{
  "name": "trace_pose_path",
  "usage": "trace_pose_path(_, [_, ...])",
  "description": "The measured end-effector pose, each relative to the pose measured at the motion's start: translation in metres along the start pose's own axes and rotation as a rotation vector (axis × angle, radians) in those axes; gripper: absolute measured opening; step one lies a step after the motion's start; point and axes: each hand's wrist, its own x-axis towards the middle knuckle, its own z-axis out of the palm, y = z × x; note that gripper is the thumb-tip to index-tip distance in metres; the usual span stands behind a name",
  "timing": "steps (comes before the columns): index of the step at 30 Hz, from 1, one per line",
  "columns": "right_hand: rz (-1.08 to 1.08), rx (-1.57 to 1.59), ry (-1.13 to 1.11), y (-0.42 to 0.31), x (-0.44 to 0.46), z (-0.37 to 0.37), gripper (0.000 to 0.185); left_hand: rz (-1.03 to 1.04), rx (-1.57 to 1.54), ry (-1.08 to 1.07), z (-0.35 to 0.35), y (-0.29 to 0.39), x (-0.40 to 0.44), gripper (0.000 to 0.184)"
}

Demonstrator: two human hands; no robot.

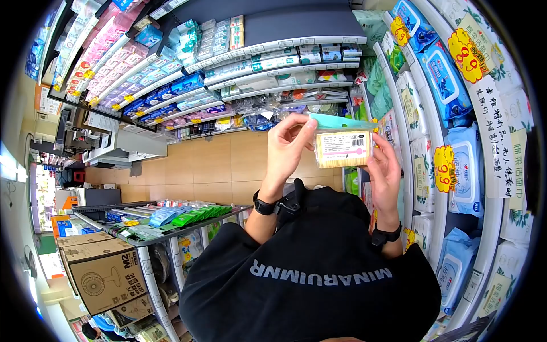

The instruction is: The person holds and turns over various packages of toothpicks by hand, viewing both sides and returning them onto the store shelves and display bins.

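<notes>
Two hands meet on one small clear packet, which we hold up in front of our chest, over the aisle. Our left hand pinches its upper left corner between thumb and forefinger, just beside the teal header. Our right hand grips the opposite edge, thumb low at the front, the other fingers running up along that side. The label, with its barcode, faces us and reads upright; beneath the film lies something pale yellow, though we cannot tell exactly what.

By our judgement, the picking-up is done: the packet is clear of every shelf and supported by both hands. We see no tear in the film, so it looks unopened. Letting go is not yet done, and nothing shows where we would set it down.

Further out, we wear a black watch on the left wrist and a dark band on the right. Blue wipes packs line the shelving to our right, near yellow price signs. Beyond the tiled floor, stocked shelves stand ahead; behind us to the left, green packets top a low rack beside a fan carton.
</notes>
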Motion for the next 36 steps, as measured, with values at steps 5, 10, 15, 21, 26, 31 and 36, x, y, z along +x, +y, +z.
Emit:
trace_pose_path(5, [-0.007, 0.033, 0.096, 0.003, -0.001, -0.002, 0.046, 0.163, 0.048, -0.124, 0.003, 0.003, -0.004, 0.02])
trace_pose_path(10, [-0.028, 0.022, 0.123, 0.003, 0.0, -0.006, 0.047, 0.281, 0.273, -0.308, -0.002, 0.004, -0.006, 0.034])
trace_pose_path(15, [-0.024, 0.018, 0.13, 0.001, 0.0, -0.006, 0.042, 0.218, 0.295, -0.278, 0.004, 0.002, -0.008, 0.028])
trace_pose_path(21, [-0.097, -0.041, 0.055, -0.003, 0.0, 0.0, 0.038, 0.143, 0.276, -0.183, 0.008, -0.001, -0.012, 0.023])
trace_pose_path(26, [-0.267, -0.305, -0.181, -0.011, 0.004, 0.008, 0.033, 0.118, 0.176, -0.187, 0.003, -0.009, -0.014, 0.023])
trace_pose_path(31, [-0.367, -0.591, -0.2, -0.017, 0.006, 0.016, 0.037, 0.04, 0.094, -0.127, 0.001, -0.017, -0.02, 0.025])
trace_pose_path(36, [-0.446, -0.794, -0.236, -0.018, 0.007, 0.021, 0.045, 0.09, 0.064, -0.085, -0.001, -0.021, -0.023, 0.025])
